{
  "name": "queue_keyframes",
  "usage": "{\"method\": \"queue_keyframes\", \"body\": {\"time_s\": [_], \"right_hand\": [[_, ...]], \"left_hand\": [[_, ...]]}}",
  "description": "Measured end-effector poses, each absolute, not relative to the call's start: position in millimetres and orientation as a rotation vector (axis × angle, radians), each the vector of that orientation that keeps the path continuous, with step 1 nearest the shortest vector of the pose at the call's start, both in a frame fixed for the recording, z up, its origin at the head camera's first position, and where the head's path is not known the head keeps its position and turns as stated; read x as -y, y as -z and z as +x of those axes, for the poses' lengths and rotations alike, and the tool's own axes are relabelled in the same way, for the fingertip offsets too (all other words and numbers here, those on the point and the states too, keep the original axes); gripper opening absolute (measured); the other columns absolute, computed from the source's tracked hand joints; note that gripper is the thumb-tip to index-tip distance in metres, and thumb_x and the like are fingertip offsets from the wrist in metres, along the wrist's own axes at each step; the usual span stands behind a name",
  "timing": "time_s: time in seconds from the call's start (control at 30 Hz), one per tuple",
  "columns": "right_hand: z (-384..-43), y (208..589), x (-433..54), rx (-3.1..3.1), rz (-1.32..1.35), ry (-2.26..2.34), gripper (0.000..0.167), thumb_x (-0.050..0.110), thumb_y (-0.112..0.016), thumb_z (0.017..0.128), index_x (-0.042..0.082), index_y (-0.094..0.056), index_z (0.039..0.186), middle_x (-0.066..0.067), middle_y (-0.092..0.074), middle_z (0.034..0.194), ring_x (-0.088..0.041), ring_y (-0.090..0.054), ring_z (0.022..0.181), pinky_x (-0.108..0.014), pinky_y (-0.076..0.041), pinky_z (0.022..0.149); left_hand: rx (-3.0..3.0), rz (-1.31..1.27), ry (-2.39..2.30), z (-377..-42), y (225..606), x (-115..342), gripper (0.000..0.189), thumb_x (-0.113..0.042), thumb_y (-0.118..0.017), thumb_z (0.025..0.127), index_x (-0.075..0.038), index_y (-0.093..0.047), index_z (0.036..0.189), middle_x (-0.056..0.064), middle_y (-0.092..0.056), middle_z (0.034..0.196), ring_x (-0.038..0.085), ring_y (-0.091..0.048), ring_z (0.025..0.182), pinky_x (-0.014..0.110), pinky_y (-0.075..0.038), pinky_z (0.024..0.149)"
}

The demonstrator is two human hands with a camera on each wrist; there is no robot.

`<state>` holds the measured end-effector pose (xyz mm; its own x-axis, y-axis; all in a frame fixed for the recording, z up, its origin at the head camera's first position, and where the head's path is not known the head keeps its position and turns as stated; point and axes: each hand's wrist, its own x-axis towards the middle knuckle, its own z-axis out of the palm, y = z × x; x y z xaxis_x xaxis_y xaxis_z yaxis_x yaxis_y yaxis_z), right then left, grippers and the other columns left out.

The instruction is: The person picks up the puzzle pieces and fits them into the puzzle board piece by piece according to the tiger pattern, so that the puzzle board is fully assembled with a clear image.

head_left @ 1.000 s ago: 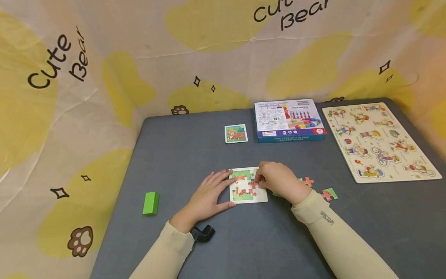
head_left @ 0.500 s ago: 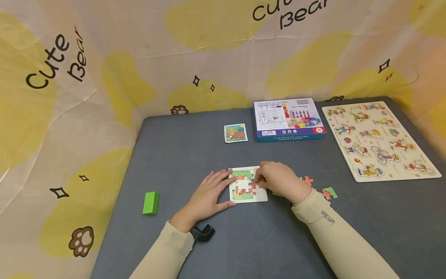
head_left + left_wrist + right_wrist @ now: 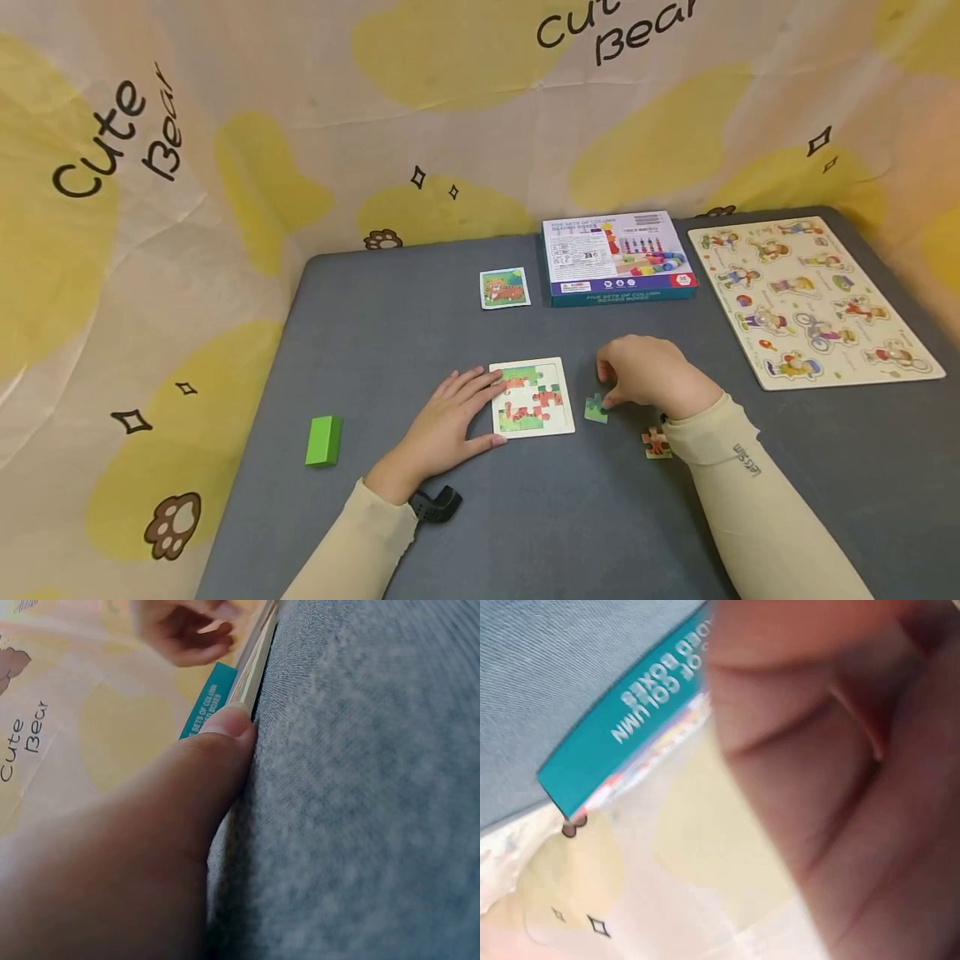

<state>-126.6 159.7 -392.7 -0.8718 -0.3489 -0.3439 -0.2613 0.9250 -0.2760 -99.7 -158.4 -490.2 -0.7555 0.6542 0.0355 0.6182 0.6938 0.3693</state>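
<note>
My left hand lies spread at the left side of a small jigsaw puzzle tray, fingertips on its upper left and thumb at its lower edge. Several red and green puzzle pieces are fitted in the tray, and bare board shows around them. To the right of the tray, my right hand hovers with bent fingers and a gap between thumb and index finger. Its thumb tip is right at a loose green puzzle piece. An orange-brown piece shows beside the right cuff.
A small tiger picture card lies at the back, left of a bead toy box. On the right is a large picture board. A green block stands at the left. A patterned curtain borders the table.
My right hand has left the piece at the tray's right side and moved right to the loose pieces, covering some of them. The left hand stays on the tray.
</note>
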Motion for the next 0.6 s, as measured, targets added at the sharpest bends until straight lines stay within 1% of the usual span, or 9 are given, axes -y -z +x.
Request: {"method": "queue_keyframes", "body": {"time_s": [0.1, 0.17, 0.27, 0.37, 0.5, 0.6], "right_hand": [[-127, 401, -158, -2.632, -0.414, 0.259, 0.037, 0.035, -0.097, 0.074, 0.015, -0.068, 0.085, -0.001, -0.059, 0.075, -0.020, -0.054, 0.070, -0.035, -0.044, 0.060], [-127, 406, -155, -2.624, -0.406, 0.230, 0.038, 0.036, -0.098, 0.072, 0.015, -0.068, 0.083, 0.000, -0.059, 0.075, -0.020, -0.054, 0.070, -0.036, -0.046, 0.060], [-126, 412, -150, -2.625, -0.404, 0.218, 0.039, 0.034, -0.099, 0.070, 0.015, -0.067, 0.080, 0.000, -0.059, 0.074, -0.021, -0.054, 0.069, -0.036, -0.046, 0.060], [-125, 413, -148, -2.611, -0.437, 0.259, 0.038, 0.028, -0.099, 0.071, 0.014, -0.064, 0.077, -0.001, -0.057, 0.072, -0.020, -0.053, 0.067, -0.034, -0.044, 0.058], [-126, 410, -147, -2.558, -0.547, 0.397, 0.038, 0.018, -0.096, 0.077, 0.013, -0.058, 0.075, -0.002, -0.053, 0.070, -0.019, -0.050, 0.066, -0.031, -0.039, 0.058], [-128, 408, -145, -2.516, -0.620, 0.551, 0.028, 0.011, -0.089, 0.084, 0.013, -0.061, 0.085, -0.001, -0.054, 0.074, -0.018, -0.052, 0.070, -0.030, -0.042, 0.061]], "left_hand": [[-2.803, 1.062, -0.573, -99, 491, 158, 0.081, -0.051, -0.074, 0.096, -0.021, -0.040, 0.163, -0.005, -0.033, 0.169, 0.020, -0.021, 0.158, 0.045, -0.010, 0.129], [-2.810, 1.066, -0.569, -99, 491, 158, 0.081, -0.052, -0.074, 0.096, -0.022, -0.040, 0.163, -0.005, -0.032, 0.169, 0.020, -0.021, 0.158, 0.044, -0.010, 0.129], [-2.816, 1.069, -0.543, -99, 492, 158, 0.080, -0.054, -0.072, 0.096, -0.023, -0.040, 0.163, -0.005, -0.032, 0.169, 0.019, -0.020, 0.158, 0.044, -0.010, 0.129], [-2.814, 1.062, -0.516, -99, 492, 158, 0.080, -0.055, -0.071, 0.097, -0.024, -0.040, 0.163, -0.004, -0.033, 0.169, 0.019, -0.019, 0.158, 0.044, -0.010, 0.129], [-2.812, 1.065, -0.538, -98, 491, 158, 0.079, -0.054, -0.071, 0.097, -0.022, -0.042, 0.162, -0.002, -0.034, 0.169, 0.020, -0.021, 0.158, 0.046, -0.011, 0.129], [-2.816, 1.063, -0.548, -97, 492, 160, 0.079, -0.053, -0.072, 0.096, -0.022, -0.042, 0.162, -0.002, -0.035, 0.168, 0.021, -0.022, 0.158, 0.047, -0.013, 0.129]]}}
